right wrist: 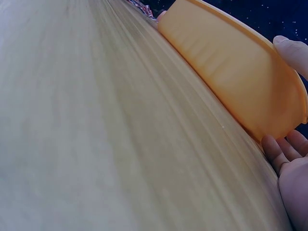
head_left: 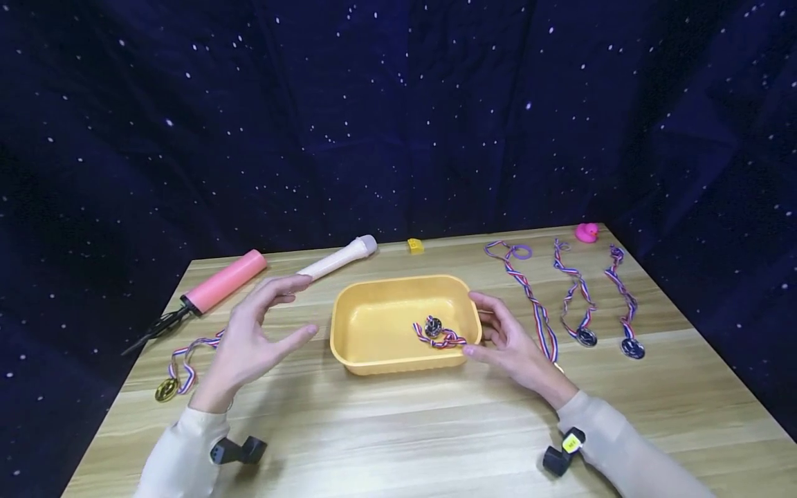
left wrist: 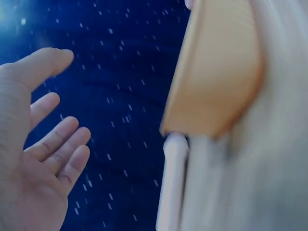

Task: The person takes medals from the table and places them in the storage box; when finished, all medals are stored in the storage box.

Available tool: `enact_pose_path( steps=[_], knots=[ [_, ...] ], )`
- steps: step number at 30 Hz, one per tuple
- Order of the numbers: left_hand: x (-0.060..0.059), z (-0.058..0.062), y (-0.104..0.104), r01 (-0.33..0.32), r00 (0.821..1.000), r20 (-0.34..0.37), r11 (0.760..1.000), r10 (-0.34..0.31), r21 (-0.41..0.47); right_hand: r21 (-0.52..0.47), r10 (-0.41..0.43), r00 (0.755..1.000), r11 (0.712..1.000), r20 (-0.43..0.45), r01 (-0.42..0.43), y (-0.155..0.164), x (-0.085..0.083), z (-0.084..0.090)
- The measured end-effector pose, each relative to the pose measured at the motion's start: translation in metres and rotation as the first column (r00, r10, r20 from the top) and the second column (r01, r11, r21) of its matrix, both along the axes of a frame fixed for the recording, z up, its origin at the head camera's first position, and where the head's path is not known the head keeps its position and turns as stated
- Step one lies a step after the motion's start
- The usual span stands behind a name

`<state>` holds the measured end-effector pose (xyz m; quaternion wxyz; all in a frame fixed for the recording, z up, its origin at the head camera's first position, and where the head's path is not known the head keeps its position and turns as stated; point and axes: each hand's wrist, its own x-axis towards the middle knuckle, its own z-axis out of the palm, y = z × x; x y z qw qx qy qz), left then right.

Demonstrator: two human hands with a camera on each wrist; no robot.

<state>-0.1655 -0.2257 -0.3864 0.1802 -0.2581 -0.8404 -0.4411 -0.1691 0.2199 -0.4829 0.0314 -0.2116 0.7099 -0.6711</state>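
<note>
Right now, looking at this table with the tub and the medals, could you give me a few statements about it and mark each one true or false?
1. The yellow tub holds one medal. True.
2. The left hand grips the tub's rim. False: it hovers open beside the tub, touching nothing.
3. The right hand is at the tub's right end. True.
4. The pink duck sits inside the tub. False: it stands at the table's far right corner.
5. Three medals lie right of the tub. True.

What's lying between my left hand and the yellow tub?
Nothing: the head view shows only bare table between the left hand and the yellow tub.
</note>
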Motion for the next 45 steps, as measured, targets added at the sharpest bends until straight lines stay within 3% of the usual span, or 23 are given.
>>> enact_pose_path(
  steps=[11, 15, 22, 32, 45],
  knots=[
    [0.029, -0.041, -0.069, -0.055, 0.995, 0.093, 0.995, 0.047, 0.081, -0.012, 0.005, 1.0, 1.0, 0.006, -0.004, -0.001, 0.0, -0.001],
    [0.039, -0.054, -0.09, -0.09, 0.984, 0.163, 0.989, 0.069, 0.119, -0.011, 0.003, 1.0, 1.0, 0.004, -0.003, 0.0, 0.001, -0.001],
    [0.055, -0.07, -0.116, -0.214, 0.955, 0.217, 0.977, 0.204, 0.021, -0.012, 0.005, 1.0, 1.0, 0.007, -0.005, 0.001, 0.0, -0.002],
    [0.064, -0.082, -0.133, -0.267, 0.939, 0.177, 0.95, 0.294, -0.163, -0.015, 0.007, 1.0, 1.0, 0.001, -0.007, -0.001, -0.001, -0.003],
    [0.07, -0.086, -0.143, -0.179, 0.939, 0.26, 0.965, 0.226, -0.192, -0.004, 0.002, 1.0, 1.0, 0.002, -0.002, -0.001, 0.001, 0.0]
  ],
)
